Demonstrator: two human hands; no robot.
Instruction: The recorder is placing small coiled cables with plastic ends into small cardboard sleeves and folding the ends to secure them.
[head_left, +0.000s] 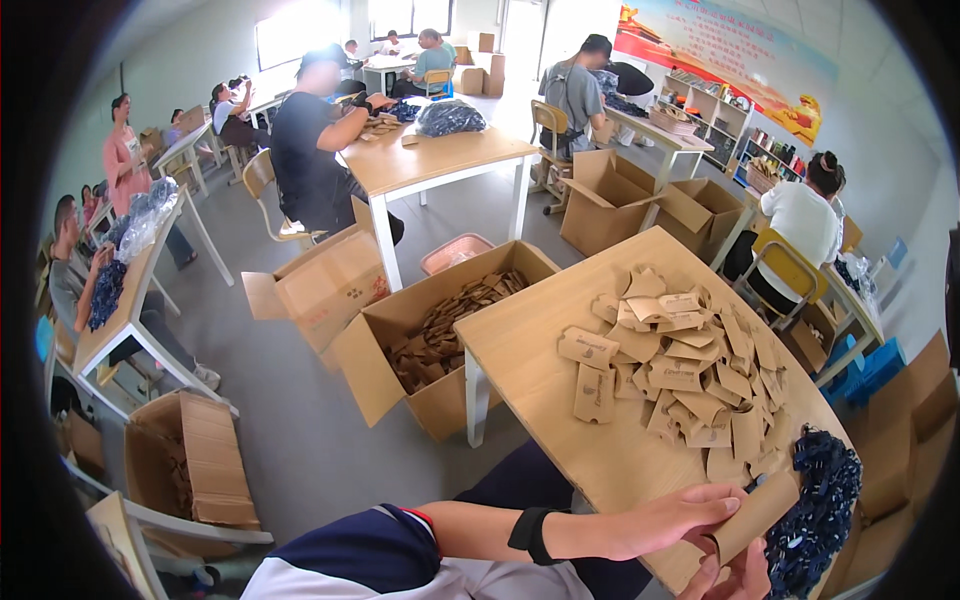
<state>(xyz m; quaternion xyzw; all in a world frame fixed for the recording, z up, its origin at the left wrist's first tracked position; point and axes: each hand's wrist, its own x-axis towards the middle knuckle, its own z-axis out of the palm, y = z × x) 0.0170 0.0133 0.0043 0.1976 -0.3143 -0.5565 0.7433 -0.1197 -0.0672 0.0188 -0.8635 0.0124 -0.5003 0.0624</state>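
Over the near corner of the wooden table [530, 345], a brown cardboard pillow box [757, 515] sits between my two hands. My left hand [690, 515], with a black band on its wrist, pinches the box's left side between thumb and fingers. From below, my right hand [738, 580] closes around its lower end; part of that hand is cut off by the frame's edge. Beyond them spreads a heap of similar pillow boxes [690, 370], some with dark print. Beside the box lies a pile of small dark blue items [818, 500], their kind too fine to make out.
Left of my table stands an open carton [540, 262] full of pillow boxes. Another open carton [215, 460] is at the lower left. More cartons [610, 200] stand ahead. Several people work at other tables, one person [310, 150] at the table ahead [430, 160].
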